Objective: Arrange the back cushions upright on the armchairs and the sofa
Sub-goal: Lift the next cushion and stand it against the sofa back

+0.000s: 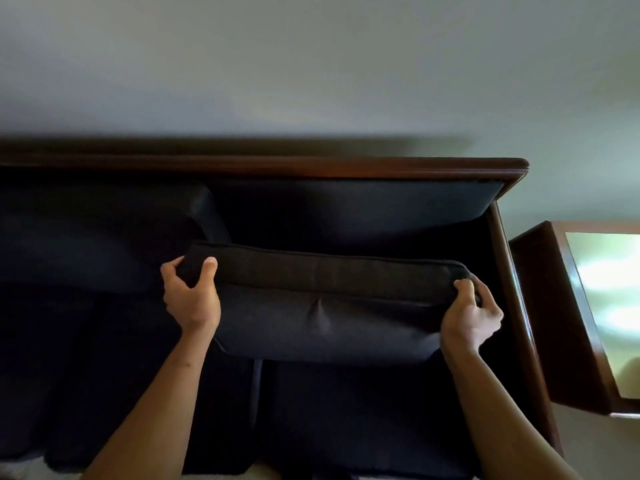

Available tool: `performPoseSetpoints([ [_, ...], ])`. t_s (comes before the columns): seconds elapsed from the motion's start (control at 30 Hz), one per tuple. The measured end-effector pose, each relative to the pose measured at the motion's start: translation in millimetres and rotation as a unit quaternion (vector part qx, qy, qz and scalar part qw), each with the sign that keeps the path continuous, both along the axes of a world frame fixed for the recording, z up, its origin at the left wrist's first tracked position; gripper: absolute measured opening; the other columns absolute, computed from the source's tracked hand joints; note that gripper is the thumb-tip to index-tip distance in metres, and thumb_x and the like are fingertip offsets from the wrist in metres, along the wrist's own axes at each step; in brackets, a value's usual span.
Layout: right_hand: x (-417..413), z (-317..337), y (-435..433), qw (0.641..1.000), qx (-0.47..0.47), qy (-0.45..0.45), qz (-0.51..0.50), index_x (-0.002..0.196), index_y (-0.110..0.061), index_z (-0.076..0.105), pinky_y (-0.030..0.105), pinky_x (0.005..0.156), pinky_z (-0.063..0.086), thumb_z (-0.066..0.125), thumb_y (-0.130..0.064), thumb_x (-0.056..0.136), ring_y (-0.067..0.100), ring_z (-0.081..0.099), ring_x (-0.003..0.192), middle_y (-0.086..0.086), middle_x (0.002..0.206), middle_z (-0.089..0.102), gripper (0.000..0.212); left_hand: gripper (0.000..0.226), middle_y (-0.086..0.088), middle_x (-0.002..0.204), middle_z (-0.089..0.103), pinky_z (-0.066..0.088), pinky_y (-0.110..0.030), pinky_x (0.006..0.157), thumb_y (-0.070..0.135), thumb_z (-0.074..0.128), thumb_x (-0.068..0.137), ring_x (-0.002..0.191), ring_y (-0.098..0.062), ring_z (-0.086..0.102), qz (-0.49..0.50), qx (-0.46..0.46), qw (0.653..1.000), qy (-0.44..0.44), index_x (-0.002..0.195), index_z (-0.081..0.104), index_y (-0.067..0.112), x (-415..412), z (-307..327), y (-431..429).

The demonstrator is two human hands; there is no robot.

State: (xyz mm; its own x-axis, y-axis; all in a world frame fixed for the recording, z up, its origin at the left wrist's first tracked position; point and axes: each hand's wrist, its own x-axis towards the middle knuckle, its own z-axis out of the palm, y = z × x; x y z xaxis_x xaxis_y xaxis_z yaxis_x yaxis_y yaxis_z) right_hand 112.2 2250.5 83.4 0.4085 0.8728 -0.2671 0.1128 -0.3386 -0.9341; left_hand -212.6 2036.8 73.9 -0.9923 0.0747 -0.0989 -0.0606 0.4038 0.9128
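While left hand [192,296] and right hand [471,315] clamp back cushion [325,306] ends over sofa [346,168], side table [561,323] right, seemingly apart.

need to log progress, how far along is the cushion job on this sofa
Done, it seems: a back cushion on the sofa's left already stands against the wooden backrest. In hand: the left hand and right hand grip the ends of a dark cushion held above the seat, in front of the empty right back spot. Left: setting it upright there. The armchairs are out of view.
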Motion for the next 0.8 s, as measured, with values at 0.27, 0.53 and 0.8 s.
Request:
performPoseSetpoints([
  [0.27, 0.6, 29.0, 95.9, 0.998, 0.05, -0.035, 0.014, 0.102, -0.028, 0.082, 0.026, 0.085, 0.053, 0.061, -0.039, 0.074, 0.015, 0.069, 0.091, -0.002, 0.089, 0.077, 0.037, 0.053, 0.023, 0.11, 0.062, 0.044, 0.001, 0.074, 0.055, 0.074, 0.084, 0.095, 0.014, 0.062, -0.013, 0.048, 0.999, -0.005, 0.131, 0.066, 0.031, 4.2, 13.2, 85.5],
  [0.53, -7.2, 20.9, 178.7, 0.995, 0.069, -0.069, 0.026, 0.103, -0.032, 0.082, 0.032, 0.097, 0.051, 0.058, -0.041, 0.076, 0.013, 0.066, 0.096, -0.01, 0.086, 0.074, 0.037, 0.063, -0.001, 0.135, 0.066, 0.058, -0.037, 0.101, 0.051, 0.075, 0.09, 0.116, -0.017, 0.067, -0.009, 0.021, 1.0, -0.006, 0.146, 0.061, 0.025, 2.5, -11.6, 165.0],
  [0.8, 0.0, -27.0, 216.7, 0.993, 0.044, -0.093, 0.054, 0.114, -0.036, 0.078, 0.023, 0.098, 0.042, 0.056, -0.044, 0.08, 0.018, 0.054, 0.106, -0.004, 0.1, 0.076, 0.04, 0.071, -0.008, 0.148, 0.059, 0.049, -0.047, 0.111, 0.061, 0.065, 0.093, 0.134, -0.03, 0.058, -0.071, -0.09, 0.993, 0.02, 0.154, 0.052, 0.025, 3.1, -32.8, 204.1],
])
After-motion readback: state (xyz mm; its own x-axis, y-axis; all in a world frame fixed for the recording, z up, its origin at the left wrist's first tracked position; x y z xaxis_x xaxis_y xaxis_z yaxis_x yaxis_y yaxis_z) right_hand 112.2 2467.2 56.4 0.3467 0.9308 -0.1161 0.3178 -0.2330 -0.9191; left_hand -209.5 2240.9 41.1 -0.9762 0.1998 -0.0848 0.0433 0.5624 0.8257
